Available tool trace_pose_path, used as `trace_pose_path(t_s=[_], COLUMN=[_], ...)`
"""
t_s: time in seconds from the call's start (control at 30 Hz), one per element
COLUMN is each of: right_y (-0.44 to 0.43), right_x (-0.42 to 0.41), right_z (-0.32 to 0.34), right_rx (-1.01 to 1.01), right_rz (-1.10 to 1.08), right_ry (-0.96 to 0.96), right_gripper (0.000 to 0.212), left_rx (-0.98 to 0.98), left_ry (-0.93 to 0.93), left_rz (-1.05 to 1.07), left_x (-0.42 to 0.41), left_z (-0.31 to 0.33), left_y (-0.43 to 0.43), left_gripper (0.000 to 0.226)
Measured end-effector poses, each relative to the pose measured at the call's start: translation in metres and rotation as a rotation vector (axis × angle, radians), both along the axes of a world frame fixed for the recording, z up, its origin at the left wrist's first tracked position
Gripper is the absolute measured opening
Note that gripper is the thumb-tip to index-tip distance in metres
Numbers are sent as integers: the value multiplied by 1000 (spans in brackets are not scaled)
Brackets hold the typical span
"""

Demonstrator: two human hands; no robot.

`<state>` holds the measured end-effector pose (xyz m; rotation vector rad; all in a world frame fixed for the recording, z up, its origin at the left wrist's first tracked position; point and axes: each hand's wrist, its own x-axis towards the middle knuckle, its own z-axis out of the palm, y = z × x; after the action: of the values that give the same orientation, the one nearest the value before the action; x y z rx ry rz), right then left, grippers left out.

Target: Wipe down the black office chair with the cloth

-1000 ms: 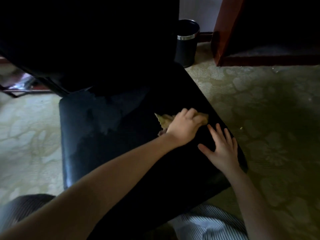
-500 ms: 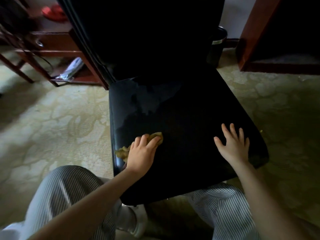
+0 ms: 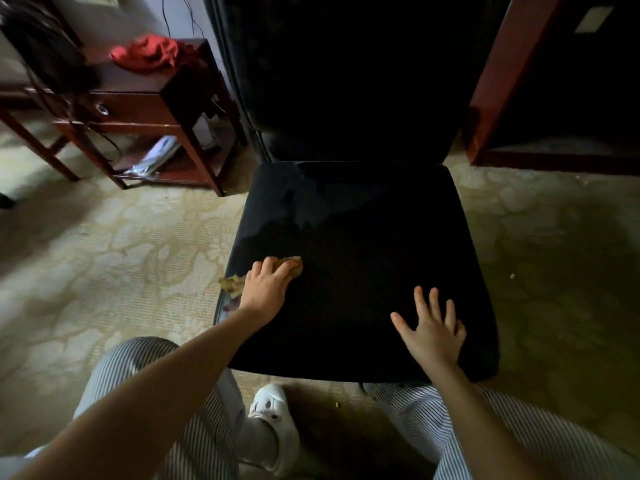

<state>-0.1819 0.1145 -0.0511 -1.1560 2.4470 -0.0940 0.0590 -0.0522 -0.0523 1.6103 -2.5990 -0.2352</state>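
chair (image 3: 363, 237): black, seat near, backrest far
cloth (image 3: 295, 264): yellowish, bunched at the seat's near-left edge, partly under left hand
left hand (image 3: 265, 289): fingers curled over cloth, pressing it onto seat
right hand (image 3: 431, 332): flat, fingers spread, on seat's near-right part

On the chair (image 3: 363, 254) lies the cloth (image 3: 295, 265), under the left hand (image 3: 265, 289).

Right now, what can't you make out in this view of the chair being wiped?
Cloth: head view, mostly covered by the left hand, so its shape is unclear.
Backrest: head view, too dark for surface detail; top cut off by the upper edge.
Chair base: head view, hidden under the seat.
Side table: head view, cut off by the left edge.
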Motion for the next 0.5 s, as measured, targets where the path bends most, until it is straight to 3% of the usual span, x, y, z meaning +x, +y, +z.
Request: trace_pose_path(t_s=[0.23,0.4,0.5], right_y=[0,-4,-8], right_x=[29,31,35], right_z=[13,35,52], right_rx=[19,14,-44], right_rz=[0,35,83], right_ry=[30,-18,-35], right_gripper=[72,58,55], left_rx=[221,474,657], left_ry=[181,591,602], left_rz=[259,261,188], left_x=[-24,-53,-60], left_z=[12,54,85], left_y=[6,-3,-6], left_gripper=[38,52,63])
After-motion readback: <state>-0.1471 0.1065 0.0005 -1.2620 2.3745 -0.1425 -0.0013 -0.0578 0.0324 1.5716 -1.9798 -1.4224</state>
